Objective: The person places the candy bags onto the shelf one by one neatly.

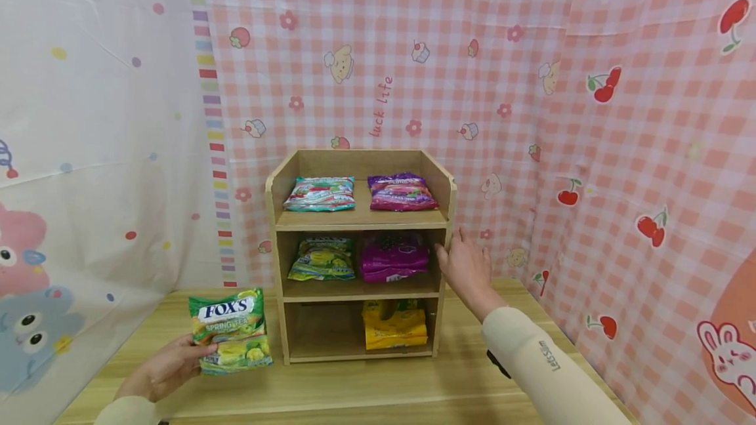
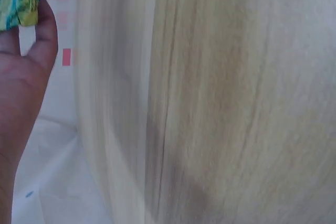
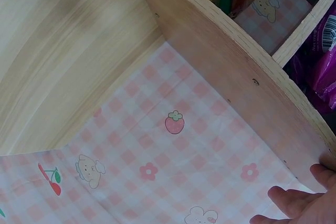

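Note:
My left hand (image 1: 171, 363) pinches a green bag of Fox's Spring Tea candy (image 1: 230, 332) by its lower left edge, to the left of a small wooden shelf (image 1: 361, 218). In the left wrist view only a corner of the candy bag (image 2: 20, 1) shows, above the fingers. My right hand (image 1: 468, 267) is at the shelf's right side panel, thumb against its front edge and the other fingers spread behind. The right wrist view shows the right hand (image 3: 310, 203) next to the outer face of that panel (image 3: 236, 72).
The top level bears a teal candy bag (image 1: 321, 194) and a purple-red one (image 1: 401, 193). On the middle level lie a green-yellow bag (image 1: 323, 260) and a purple bag (image 1: 394, 260). A yellow bag (image 1: 394, 326) lies bottom right. Patterned curtains (image 1: 378, 51) surround the wooden table (image 1: 331, 392).

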A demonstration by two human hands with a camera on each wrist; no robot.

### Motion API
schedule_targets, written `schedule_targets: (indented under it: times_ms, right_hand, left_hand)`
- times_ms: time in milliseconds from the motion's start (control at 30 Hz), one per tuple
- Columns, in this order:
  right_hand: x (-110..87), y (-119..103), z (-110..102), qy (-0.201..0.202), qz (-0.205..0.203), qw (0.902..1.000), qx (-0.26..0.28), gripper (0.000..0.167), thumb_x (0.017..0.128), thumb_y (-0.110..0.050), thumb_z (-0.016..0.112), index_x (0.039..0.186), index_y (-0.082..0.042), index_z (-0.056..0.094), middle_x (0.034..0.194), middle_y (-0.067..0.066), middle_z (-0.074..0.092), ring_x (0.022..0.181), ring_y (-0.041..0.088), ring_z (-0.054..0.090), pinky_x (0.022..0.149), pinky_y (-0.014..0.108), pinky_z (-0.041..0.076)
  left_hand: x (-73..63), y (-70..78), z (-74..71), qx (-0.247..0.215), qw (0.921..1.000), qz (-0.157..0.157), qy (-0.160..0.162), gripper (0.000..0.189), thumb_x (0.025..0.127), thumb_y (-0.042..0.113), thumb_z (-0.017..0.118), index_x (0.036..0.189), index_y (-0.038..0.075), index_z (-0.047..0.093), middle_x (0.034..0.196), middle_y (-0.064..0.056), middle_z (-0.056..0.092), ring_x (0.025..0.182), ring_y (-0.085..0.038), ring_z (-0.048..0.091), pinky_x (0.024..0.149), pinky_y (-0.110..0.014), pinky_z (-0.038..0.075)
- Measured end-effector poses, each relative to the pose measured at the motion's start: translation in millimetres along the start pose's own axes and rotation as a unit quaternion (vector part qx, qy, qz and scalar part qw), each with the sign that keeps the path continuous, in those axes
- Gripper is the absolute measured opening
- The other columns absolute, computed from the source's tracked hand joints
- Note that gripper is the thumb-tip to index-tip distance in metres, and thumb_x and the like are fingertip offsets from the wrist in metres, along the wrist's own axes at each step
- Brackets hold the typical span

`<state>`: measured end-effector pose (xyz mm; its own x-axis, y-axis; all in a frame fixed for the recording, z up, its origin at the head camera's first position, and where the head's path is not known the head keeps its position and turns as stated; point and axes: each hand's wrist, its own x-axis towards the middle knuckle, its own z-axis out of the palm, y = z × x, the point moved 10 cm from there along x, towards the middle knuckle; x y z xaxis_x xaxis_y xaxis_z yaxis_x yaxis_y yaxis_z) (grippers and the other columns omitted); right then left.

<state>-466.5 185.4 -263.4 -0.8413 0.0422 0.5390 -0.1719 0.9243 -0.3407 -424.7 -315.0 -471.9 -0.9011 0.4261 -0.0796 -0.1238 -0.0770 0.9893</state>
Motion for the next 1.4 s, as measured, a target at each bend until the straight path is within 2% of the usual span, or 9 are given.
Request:
schedule_targets:
  times_ms: [133,233,667,833,933,1067,1167,1267,1400]
  right_hand:
    - [-0.1,0,0,-0.001,0.002,1.0,0.001,0.062,0.101,-0.036,0.054,0.143,0.009,0.043,0.15,0.025,0.04,0.129,0.046,0.046,0.111,0.066,0.022]
    - [-0.5,0,-1,0.0,0.001,1.0,0.001,0.061,0.101,-0.036,0.054,0.142,0.009,0.044,0.15,0.025,0.041,0.127,0.046,0.047,0.11,0.066,0.022]
    - [-0.2,1,-1,-0.003,0.004,1.0,-0.001,0.061,0.101,-0.036,0.053,0.142,0.009,0.044,0.149,0.024,0.041,0.128,0.046,0.047,0.109,0.066,0.024]
    - [-0.5,0,-1,-0.002,0.004,1.0,-0.001,0.06,0.101,-0.036,0.053,0.14,0.008,0.046,0.149,0.024,0.042,0.127,0.045,0.048,0.11,0.066,0.024]
    - [-0.7,-1,-1,0.0,0.002,1.0,-0.002,0.059,0.101,-0.037,0.053,0.139,0.008,0.047,0.148,0.023,0.043,0.126,0.045,0.049,0.109,0.066,0.025]
    - [-1.5,-1,-2,0.001,0.0,1.0,-0.008,0.06,0.101,-0.036,0.053,0.14,0.009,0.046,0.148,0.024,0.043,0.126,0.045,0.049,0.109,0.065,0.025]
    - [-1.7,-2,-1,0.0,-0.002,1.0,-0.009,0.06,0.101,-0.036,0.052,0.14,0.009,0.046,0.148,0.025,0.043,0.125,0.046,0.05,0.109,0.065,0.025]
    - [-1.7,-2,-1,0.002,-0.002,1.0,-0.007,0.058,0.101,-0.036,0.053,0.137,0.009,0.049,0.147,0.024,0.044,0.124,0.046,0.051,0.108,0.065,0.026]
    - [-1.7,-2,-2,0.005,-0.002,1.0,-0.005,0.055,0.101,-0.036,0.053,0.133,0.009,0.052,0.146,0.024,0.045,0.121,0.046,0.053,0.107,0.064,0.028]
  left_hand:
    - [2.5,4.7,19.8,-0.016,0.9977,0.022,-0.062,0.026,0.104,0.007,0.046,0.115,0.021,0.065,0.113,0.003,0.07,0.105,-0.015,0.066,0.093,-0.032,0.05]
    - [5.8,5.9,35.2,-0.015,0.9957,0.026,-0.088,0.026,0.104,0.005,0.047,0.115,0.018,0.067,0.112,0.002,0.071,0.104,-0.015,0.066,0.093,-0.031,0.05]
    - [34.7,0.1,95.4,0.054,0.9889,-0.017,-0.138,0.022,0.1,0.01,0.056,0.119,0.011,0.068,0.112,-0.005,0.072,0.102,-0.02,0.068,0.091,-0.037,0.051]
    - [44.3,-7.2,123.8,0.064,0.9827,-0.031,-0.171,0.021,0.099,0.008,0.057,0.119,0.008,0.066,0.11,-0.007,0.072,0.098,-0.02,0.069,0.085,-0.037,0.055]
    - [50.8,-11.6,136.9,0.064,0.9818,-0.035,-0.175,0.023,0.1,0.008,0.055,0.121,0.004,0.064,0.11,-0.008,0.072,0.098,-0.02,0.069,0.083,-0.036,0.056]
    - [61.3,-16.7,146.2,0.064,0.9871,-0.033,-0.144,0.026,0.101,0.009,0.055,0.124,-0.002,0.06,0.108,-0.01,0.072,0.097,-0.021,0.069,0.084,-0.037,0.056]
    - [69.7,-18.7,146.1,0.082,0.9927,-0.026,-0.084,0.027,0.1,0.011,0.058,0.122,-0.004,0.059,0.108,-0.012,0.071,0.099,-0.026,0.068,0.088,-0.043,0.054]
    - [76.4,-17.1,145.2,0.109,0.9936,-0.015,-0.022,0.032,0.098,0.015,0.062,0.122,-0.007,0.058,0.113,-0.014,0.068,0.111,-0.036,0.062,0.098,-0.057,0.045]
    - [83.2,-9.5,151.3,0.113,0.9934,0.013,0.014,0.041,0.1,0.016,0.06,0.128,-0.013,0.053,0.11,-0.009,0.068,0.108,-0.032,0.063,0.098,-0.056,0.045]
